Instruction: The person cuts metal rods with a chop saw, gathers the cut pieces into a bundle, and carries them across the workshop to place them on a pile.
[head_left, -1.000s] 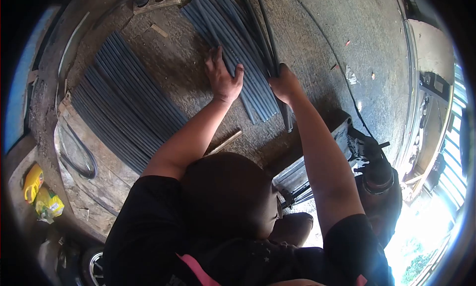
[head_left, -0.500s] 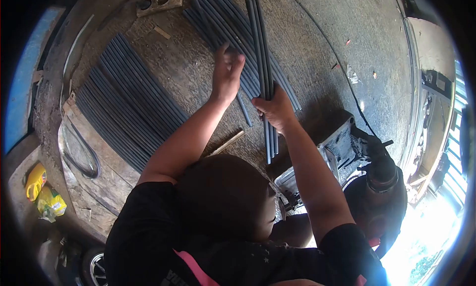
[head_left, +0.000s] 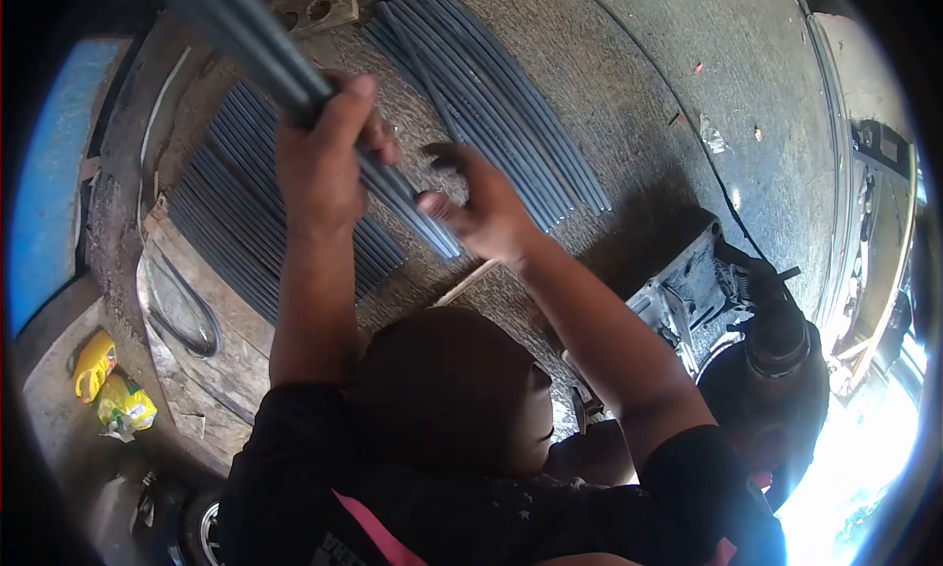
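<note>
My left hand (head_left: 324, 168) is wrapped round a small bundle of dark metal rods (head_left: 257, 51), raised and slanting from the upper left toward the middle. Near their lower ends is my right hand (head_left: 496, 217), fingers curved and apart, with its thumb tip right at the rods. Below my left hand lies a wide row of similar rods (head_left: 231, 217), set side by side. Another group of rods (head_left: 491, 105) rests on the ground beyond my right hand, with one rod lying askew on its left side.
A metal machine part (head_left: 697, 262) and a dark rounded cylinder (head_left: 771, 399) stand at the right. A thin cable (head_left: 668, 90) crosses the concrete floor. A wooden strip (head_left: 464, 283) lies near my knees. Yellow packages (head_left: 95, 365) sit at the far left.
The rods have passed from my right hand to my left and swung over to the left, tilted. My right hand has let go and moved left; my left hand has closed round them.
</note>
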{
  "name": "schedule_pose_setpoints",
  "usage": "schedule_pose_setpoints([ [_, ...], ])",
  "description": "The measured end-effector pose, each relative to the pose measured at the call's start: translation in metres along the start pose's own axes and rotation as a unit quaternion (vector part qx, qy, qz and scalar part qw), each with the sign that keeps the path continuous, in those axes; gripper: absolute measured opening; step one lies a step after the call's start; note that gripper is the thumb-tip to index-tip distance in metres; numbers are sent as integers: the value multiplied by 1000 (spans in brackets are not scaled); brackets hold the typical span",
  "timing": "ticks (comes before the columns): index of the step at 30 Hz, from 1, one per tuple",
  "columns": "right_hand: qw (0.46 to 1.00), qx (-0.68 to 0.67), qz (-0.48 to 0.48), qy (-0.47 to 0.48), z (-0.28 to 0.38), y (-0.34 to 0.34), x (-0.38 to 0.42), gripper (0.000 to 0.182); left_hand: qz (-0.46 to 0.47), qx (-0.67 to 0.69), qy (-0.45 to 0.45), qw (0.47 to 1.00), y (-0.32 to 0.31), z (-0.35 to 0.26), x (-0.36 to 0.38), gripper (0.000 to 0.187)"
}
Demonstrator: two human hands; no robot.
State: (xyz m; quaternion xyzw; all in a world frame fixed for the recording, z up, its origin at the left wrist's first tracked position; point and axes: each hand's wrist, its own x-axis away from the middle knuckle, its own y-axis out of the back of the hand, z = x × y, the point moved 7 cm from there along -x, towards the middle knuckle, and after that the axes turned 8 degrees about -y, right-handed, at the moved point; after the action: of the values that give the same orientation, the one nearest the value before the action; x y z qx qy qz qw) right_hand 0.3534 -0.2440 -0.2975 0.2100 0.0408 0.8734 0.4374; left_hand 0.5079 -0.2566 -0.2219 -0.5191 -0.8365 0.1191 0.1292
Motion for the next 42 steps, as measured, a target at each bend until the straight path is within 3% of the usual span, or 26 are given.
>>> schedule_pose_setpoints([
  [1, 991, 116, -63, -27, -11, 17, -7, 84, -12, 34, -27, 999, 5, -9, -1, 10],
  [3, 904, 311, -186, -228, -61, 55, -21, 93, -34, 44, -46, 997, 10, -20, -1, 9],
  [5, 853, 402, -248, -224, -88, 82, -27, 100, -62, 59, -68, 994, 17, -24, -1, 8],
  [10, 871, 357, -147, -304, -106, 98, -51, 98, -54, 13, -118, 991, 23, -1, -2, 8],
  [12, 853, 380, -139, -328, -108, 99, -53, 97, -39, -27, -143, 989, 22, 3, -5, 9],
  [14, 847, 390, -125, -338, -109, 108, -56, 96, -19, 24, -134, 990, 21, 7, -6, 12],
  [16, 837, 389, -69, -379, -115, 111, -62, 96, -17, 7, -136, 991, 20, 7, -6, 11],
  [23, 871, 326, -60, -363, -137, 127, -75, 87, -2, 28, -149, 988, 23, 17, -6, 15],
  [25, 859, 378, -11, -344, -139, 127, -83, 74, 10, 25, -152, 988, 25, 22, -3, 15],
  [29, 845, 418, -47, -331, -112, 119, -74, 61, 30, 26, -166, 985, 23, 21, 1, 16],
  [31, 831, 443, -32, -336, -104, 115, -72, 42, 36, 21, -170, 985, 25, 20, 1, 16],
  [35, 820, 467, 19, -330, -108, 116, -75, 34, 56, -37, -181, 981, 21, 13, 6, 13],
  [37, 826, 452, -75, -328, -109, 127, -73, 33, 60, -33, -183, 981, 23, 13, 8, 14],
  [42, 881, 336, -119, -312, -90, 127, -61, 39, 94, -39, -193, 976, 27, 7, 10, 14],
])
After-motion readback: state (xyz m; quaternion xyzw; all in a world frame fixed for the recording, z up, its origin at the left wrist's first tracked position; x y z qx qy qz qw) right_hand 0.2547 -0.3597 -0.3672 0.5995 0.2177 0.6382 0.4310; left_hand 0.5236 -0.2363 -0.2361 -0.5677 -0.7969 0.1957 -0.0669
